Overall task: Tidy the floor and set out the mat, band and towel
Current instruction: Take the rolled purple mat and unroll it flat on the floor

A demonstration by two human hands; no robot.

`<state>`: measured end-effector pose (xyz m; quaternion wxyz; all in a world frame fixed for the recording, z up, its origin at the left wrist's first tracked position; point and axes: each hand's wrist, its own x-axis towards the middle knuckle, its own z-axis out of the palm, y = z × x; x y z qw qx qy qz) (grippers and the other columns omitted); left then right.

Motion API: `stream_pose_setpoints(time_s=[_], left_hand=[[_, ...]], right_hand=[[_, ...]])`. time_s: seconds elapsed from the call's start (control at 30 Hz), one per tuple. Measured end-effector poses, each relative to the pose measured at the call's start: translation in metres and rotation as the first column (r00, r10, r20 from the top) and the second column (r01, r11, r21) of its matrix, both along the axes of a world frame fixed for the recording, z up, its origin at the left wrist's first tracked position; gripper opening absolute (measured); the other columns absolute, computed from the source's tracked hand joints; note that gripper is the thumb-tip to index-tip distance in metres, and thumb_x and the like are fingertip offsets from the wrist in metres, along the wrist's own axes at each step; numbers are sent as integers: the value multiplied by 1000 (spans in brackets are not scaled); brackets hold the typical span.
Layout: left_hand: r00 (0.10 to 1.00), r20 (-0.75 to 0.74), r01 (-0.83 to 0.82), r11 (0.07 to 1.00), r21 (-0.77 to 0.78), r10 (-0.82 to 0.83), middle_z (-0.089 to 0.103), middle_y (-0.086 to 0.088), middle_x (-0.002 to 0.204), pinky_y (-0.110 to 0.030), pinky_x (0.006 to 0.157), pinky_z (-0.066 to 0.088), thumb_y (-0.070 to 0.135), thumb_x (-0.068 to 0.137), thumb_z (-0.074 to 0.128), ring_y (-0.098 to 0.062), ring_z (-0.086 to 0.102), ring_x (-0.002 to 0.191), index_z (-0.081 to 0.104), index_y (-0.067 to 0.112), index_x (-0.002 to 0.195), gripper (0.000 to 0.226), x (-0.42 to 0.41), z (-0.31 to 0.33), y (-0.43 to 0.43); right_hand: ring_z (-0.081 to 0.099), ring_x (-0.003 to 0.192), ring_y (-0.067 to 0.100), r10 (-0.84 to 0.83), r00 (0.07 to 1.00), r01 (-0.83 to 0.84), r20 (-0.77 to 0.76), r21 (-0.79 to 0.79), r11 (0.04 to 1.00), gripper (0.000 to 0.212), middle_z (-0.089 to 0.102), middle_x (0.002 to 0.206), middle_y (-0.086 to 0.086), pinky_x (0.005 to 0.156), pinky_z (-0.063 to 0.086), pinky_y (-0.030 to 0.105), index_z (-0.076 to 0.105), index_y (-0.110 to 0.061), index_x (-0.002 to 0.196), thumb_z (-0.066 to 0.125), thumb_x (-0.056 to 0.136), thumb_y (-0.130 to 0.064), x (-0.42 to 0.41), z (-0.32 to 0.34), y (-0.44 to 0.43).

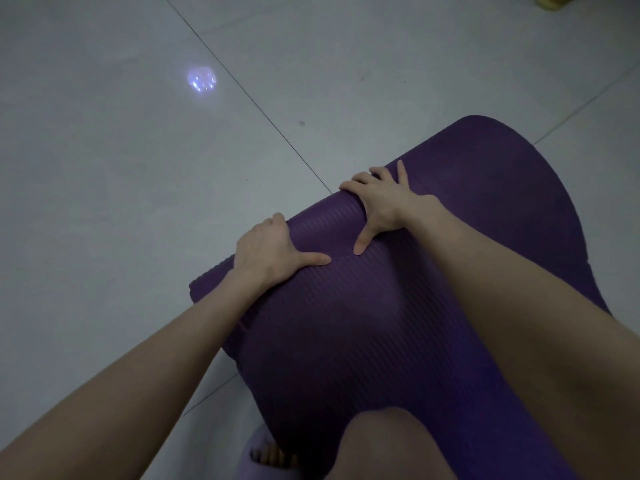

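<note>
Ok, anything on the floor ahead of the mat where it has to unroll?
Nothing visible. Both hands, left and right, rest on the mat, and the tiles ahead show only a light reflection and small specks.

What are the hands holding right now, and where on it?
Both the left hand and right hand hold the purple mat, along its curled top fold.

Both hands [329, 230] on rolled purple mat [346, 323]

Left hand [266, 252] fingertips curl over the mat [363, 323] fold, out of sight. Mat's near end runs off bottom edge behind a knee [391, 445]. Yellow-green object [550, 0] cut off at top edge, unidentifiable.
</note>
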<state>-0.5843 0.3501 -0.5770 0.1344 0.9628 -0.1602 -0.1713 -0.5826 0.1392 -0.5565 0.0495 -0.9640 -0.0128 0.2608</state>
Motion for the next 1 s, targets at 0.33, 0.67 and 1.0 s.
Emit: stream_pose_setpoints(time_s=[0.33, 0.67, 1.0], left_hand=[[859, 498, 108, 993, 45, -116, 57, -13, 94, -38, 71, 38, 65, 72, 64, -30, 53, 84, 52, 5, 103, 68, -55, 70, -4], [810, 544, 110, 968, 224, -218, 58, -21, 104, -40, 77, 47, 57, 68, 73, -34, 57, 89, 50, 0, 121, 81, -81, 66, 16], [966, 33, 247, 953, 175, -257, 17, -12, 157, -43, 113, 20, 55, 91, 47, -29, 20, 143, 21, 14, 149, 75, -33, 56, 39]], right_hand=[[41, 123, 34, 26, 797, 1, 604, -44, 999, 88, 56, 124, 6, 112, 9, 63, 56, -17, 126, 79, 53, -61, -72, 59, -17], [23, 141, 30, 10, 831, 42, 556, -80, 996, 91, 34, 152, 4, 110, 3, 68, 36, -21, 145, 74, 68, -53, -92, 62, -4], [1, 147, 31, -185, 956, 162, 230, 116, 980, 85, 3, 162, -2, 113, 3, 63, 12, -30, 152, 58, 85, -55, -68, 36, 11]])
